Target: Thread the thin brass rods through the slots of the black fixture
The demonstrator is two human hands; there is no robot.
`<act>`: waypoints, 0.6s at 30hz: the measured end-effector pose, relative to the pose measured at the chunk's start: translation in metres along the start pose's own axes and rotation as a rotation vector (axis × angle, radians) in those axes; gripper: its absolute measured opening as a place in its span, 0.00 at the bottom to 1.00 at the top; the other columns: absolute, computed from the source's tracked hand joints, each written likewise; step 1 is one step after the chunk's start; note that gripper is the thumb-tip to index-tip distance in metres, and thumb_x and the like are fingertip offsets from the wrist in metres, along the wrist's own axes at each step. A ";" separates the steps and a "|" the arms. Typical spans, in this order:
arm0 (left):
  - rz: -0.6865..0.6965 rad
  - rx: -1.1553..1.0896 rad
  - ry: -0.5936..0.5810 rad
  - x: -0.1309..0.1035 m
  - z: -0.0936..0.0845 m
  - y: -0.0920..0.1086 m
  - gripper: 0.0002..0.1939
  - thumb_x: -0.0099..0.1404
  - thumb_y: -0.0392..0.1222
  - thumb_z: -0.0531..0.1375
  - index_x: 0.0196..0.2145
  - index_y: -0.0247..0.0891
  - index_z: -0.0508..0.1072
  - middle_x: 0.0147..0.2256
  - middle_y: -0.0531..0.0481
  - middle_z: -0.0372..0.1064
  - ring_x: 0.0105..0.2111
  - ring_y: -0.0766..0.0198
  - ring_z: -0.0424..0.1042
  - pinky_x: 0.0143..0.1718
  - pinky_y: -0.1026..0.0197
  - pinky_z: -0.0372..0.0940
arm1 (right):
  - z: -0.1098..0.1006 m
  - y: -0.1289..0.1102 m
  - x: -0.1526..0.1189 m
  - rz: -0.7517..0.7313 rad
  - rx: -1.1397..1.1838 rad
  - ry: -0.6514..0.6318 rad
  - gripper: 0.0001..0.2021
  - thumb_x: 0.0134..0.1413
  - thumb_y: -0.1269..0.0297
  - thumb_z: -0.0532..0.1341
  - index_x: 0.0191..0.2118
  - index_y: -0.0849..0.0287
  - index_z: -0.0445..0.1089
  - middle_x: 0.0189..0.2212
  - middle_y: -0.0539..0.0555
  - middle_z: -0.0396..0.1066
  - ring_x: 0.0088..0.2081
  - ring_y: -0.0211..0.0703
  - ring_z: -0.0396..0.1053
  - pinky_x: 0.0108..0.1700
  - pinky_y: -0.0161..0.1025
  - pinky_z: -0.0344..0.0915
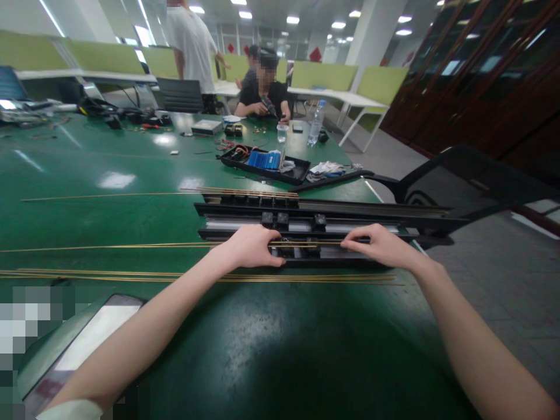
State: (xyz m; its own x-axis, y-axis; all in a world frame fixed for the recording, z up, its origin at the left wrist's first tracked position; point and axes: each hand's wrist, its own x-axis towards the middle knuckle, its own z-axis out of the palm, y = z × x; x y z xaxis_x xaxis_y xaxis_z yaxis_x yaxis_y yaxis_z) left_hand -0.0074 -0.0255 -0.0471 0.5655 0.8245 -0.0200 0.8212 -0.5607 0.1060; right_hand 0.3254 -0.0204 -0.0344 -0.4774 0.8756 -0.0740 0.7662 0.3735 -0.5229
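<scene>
Several long black channel rails [341, 263] lie side by side across the table, with small black blocks [320, 221] set in them. My left hand [249, 245] grips the nearest rail, thumb on its near edge and fingers on its far side, beside a black block [312, 247]. Thin brass rods [175, 245] run from the left past that hand and over the blocks. My right hand [378, 246] is closed in a pinch at the right end of a brass rod, above the same rail. The fingertips partly hide what they hold.
More brass rods [306, 279] lie in front of the rails. A phone-like device [96, 332] rests at lower left. Behind stand a black tray [300, 170] with a blue finned part [265, 159], and a water bottle [315, 123]. A black chair [472, 175] touches the right side. People work beyond.
</scene>
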 end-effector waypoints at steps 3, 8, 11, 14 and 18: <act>-0.002 -0.003 -0.004 0.000 0.000 0.000 0.37 0.56 0.70 0.57 0.53 0.42 0.75 0.40 0.41 0.79 0.42 0.47 0.78 0.41 0.54 0.68 | -0.003 0.002 -0.001 0.024 0.011 -0.014 0.18 0.60 0.47 0.59 0.35 0.55 0.80 0.34 0.50 0.80 0.37 0.48 0.76 0.41 0.41 0.66; -0.008 -0.012 -0.007 0.000 -0.002 0.001 0.37 0.56 0.69 0.57 0.53 0.42 0.75 0.41 0.41 0.79 0.42 0.47 0.77 0.42 0.54 0.68 | -0.007 0.006 -0.003 0.043 0.015 -0.034 0.18 0.60 0.47 0.59 0.35 0.55 0.80 0.34 0.51 0.80 0.37 0.48 0.75 0.42 0.41 0.66; -0.006 -0.012 -0.008 0.000 -0.002 0.001 0.37 0.56 0.69 0.57 0.53 0.42 0.75 0.40 0.41 0.79 0.41 0.47 0.77 0.41 0.53 0.68 | -0.010 0.006 -0.005 0.062 0.014 -0.047 0.19 0.60 0.46 0.59 0.35 0.55 0.80 0.34 0.51 0.80 0.38 0.49 0.75 0.42 0.41 0.66; -0.003 -0.010 -0.009 0.000 -0.001 0.000 0.36 0.56 0.69 0.57 0.53 0.42 0.75 0.39 0.41 0.79 0.41 0.47 0.77 0.40 0.53 0.68 | -0.014 0.008 -0.006 0.085 0.011 -0.061 0.19 0.59 0.46 0.59 0.35 0.55 0.80 0.35 0.51 0.80 0.38 0.50 0.75 0.43 0.42 0.65; -0.007 -0.008 -0.012 0.001 -0.001 0.001 0.36 0.56 0.69 0.57 0.53 0.43 0.75 0.40 0.42 0.79 0.42 0.47 0.77 0.41 0.54 0.68 | -0.020 0.017 -0.009 0.116 0.033 -0.079 0.19 0.58 0.45 0.60 0.35 0.55 0.80 0.34 0.51 0.80 0.38 0.50 0.75 0.43 0.42 0.65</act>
State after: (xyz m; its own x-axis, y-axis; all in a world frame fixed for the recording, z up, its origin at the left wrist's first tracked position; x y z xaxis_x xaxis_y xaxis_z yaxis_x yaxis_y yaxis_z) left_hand -0.0063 -0.0252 -0.0459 0.5604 0.8276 -0.0329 0.8247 -0.5539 0.1142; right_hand 0.3511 -0.0164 -0.0256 -0.4193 0.8852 -0.2013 0.8044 0.2594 -0.5344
